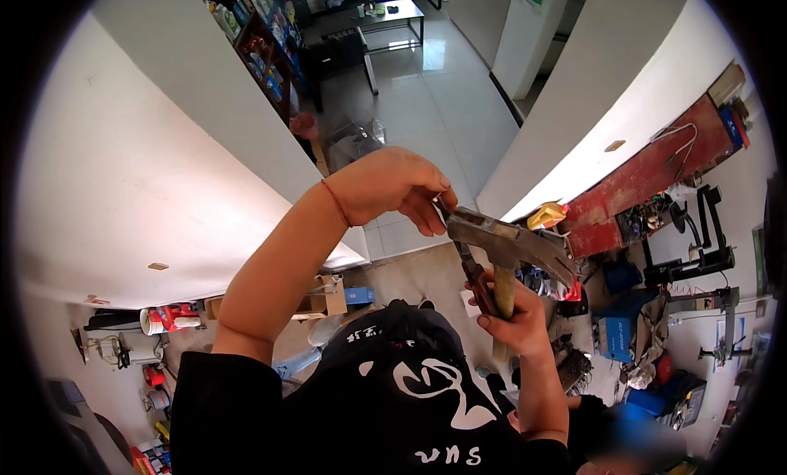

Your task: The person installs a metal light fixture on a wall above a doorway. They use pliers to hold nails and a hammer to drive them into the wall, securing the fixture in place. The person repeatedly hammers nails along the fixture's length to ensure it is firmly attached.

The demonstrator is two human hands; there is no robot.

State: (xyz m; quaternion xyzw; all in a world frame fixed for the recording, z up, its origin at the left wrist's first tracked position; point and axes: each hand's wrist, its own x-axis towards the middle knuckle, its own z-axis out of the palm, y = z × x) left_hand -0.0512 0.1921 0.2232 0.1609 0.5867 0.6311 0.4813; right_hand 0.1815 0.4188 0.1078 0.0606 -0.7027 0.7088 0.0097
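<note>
Raised in front of me, my right hand (518, 318) is wrapped round two tools at once. One is a claw hammer (502, 241) with a worn metal head and a pale wooden handle. The other is a slim dark metal tool (469, 264) with a dark red and black handle, like a screwdriver; it crosses behind the hammer head. My left hand (392, 186) is bent over from the left, thumb and fingers closed at the slim tool's upper tip, beside the hammer head's end. Its exact contact there is partly hidden.
White walls flank a doorway onto a tiled floor (459, 106), with shelves (266, 49) and a low table (402, 14) beyond. A red workbench (648, 176) holds a yellow bottle (548, 216). Blue boxes (613, 337) and clutter stand right. Another person (631, 434) is at lower right.
</note>
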